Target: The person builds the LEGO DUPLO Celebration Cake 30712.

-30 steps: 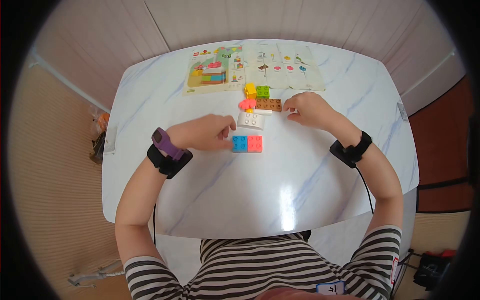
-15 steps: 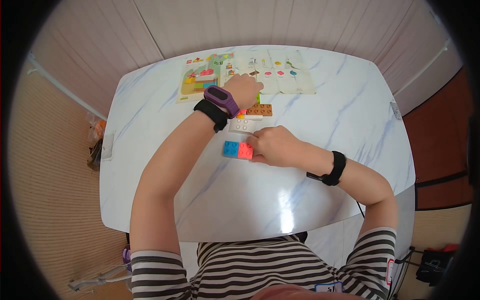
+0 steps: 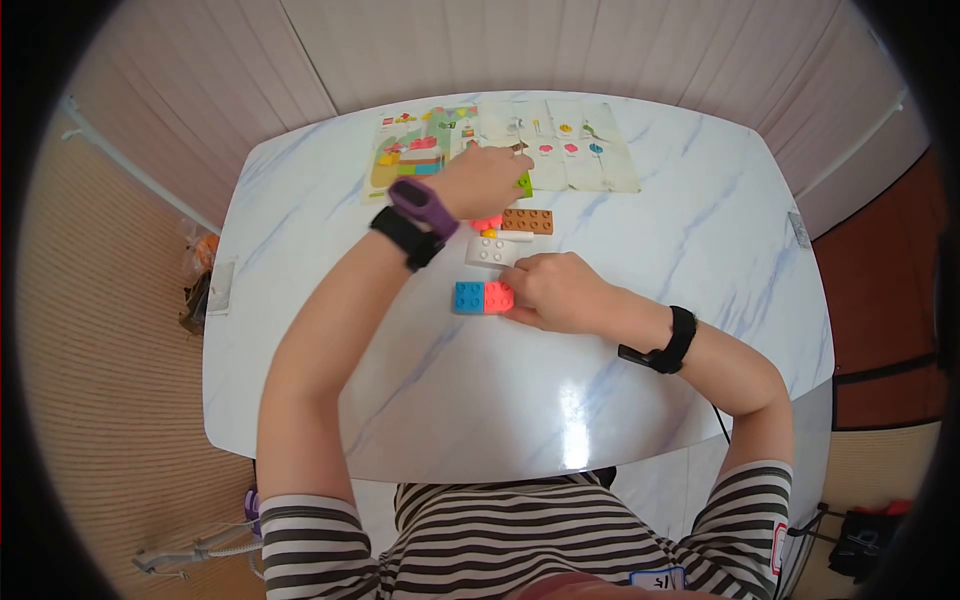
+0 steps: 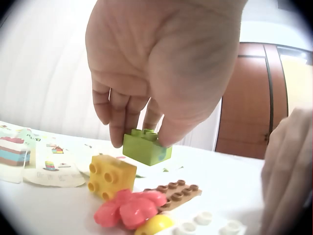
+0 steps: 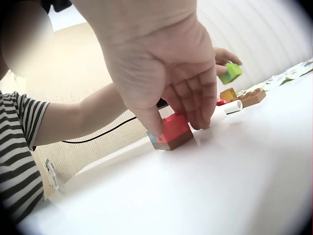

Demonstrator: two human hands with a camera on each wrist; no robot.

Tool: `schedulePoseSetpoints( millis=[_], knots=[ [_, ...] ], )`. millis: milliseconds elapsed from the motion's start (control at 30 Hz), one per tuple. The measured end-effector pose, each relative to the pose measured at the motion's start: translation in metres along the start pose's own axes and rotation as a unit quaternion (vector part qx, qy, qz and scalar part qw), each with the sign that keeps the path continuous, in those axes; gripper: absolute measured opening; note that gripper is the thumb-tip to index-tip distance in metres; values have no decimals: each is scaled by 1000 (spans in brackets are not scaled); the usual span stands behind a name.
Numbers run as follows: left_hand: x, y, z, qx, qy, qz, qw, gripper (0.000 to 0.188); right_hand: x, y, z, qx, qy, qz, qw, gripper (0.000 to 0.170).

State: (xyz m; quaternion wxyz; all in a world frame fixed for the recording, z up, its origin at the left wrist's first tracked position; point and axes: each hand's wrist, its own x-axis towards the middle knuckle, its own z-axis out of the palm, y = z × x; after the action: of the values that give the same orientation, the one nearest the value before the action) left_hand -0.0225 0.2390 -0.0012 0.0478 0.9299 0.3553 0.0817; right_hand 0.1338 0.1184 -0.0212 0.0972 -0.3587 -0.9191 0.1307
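My left hand (image 4: 168, 63) pinches a green toy brick (image 4: 146, 147) between thumb and fingers, held up above the tabletop. Below it in the left wrist view are a yellow brick (image 4: 112, 175) lying on its side, a pink flower piece (image 4: 131, 209) and a brown studded plate (image 4: 178, 193). The left hand covers the yellow brick in the head view. With my right hand (image 3: 565, 292) I grip the right end of a small block, a blue brick (image 3: 468, 297) beside a pink brick (image 3: 497, 297). The right wrist view shows a brown layer (image 5: 175, 143) under the pink brick.
A white curved brick (image 3: 490, 252) and a white stick piece (image 3: 515, 236) lie between the brown plate and the block. An unfolded picture instruction sheet (image 3: 610, 170) spreads along the back of the marbled white table (image 3: 690, 240).
My left hand has gone from beside the blue brick to the back group and lifted the green brick. My right hand has come from the brown plate to grip the pink brick.
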Motion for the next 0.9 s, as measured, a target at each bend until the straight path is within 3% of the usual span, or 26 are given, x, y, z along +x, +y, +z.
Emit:
schedulePoseSetpoints(
  millis=[100, 200, 300, 400, 900],
  knots=[
    [-38, 21, -34, -87, 13, -6, 996, 35, 1, 6, 0, 6, -13, 15, 1000, 30],
    [-76, 23, -39, -150, 28, 47, 987, 35, -1, 10, -1, 28, -21, 24, 999, 33],
    [-107, 31, -44, -203, -43, -9, 978, 36, 0, 10, -5, 41, -41, 30, 998, 35],
    [-119, 28, -37, -226, -83, -16, 970, 39, 1, 10, -6, 45, -48, 30, 997, 36],
    [-117, 27, -27, -195, -79, 23, 977, 36, 7, 8, -10, 49, -74, 31, 996, 32]
  ],
)
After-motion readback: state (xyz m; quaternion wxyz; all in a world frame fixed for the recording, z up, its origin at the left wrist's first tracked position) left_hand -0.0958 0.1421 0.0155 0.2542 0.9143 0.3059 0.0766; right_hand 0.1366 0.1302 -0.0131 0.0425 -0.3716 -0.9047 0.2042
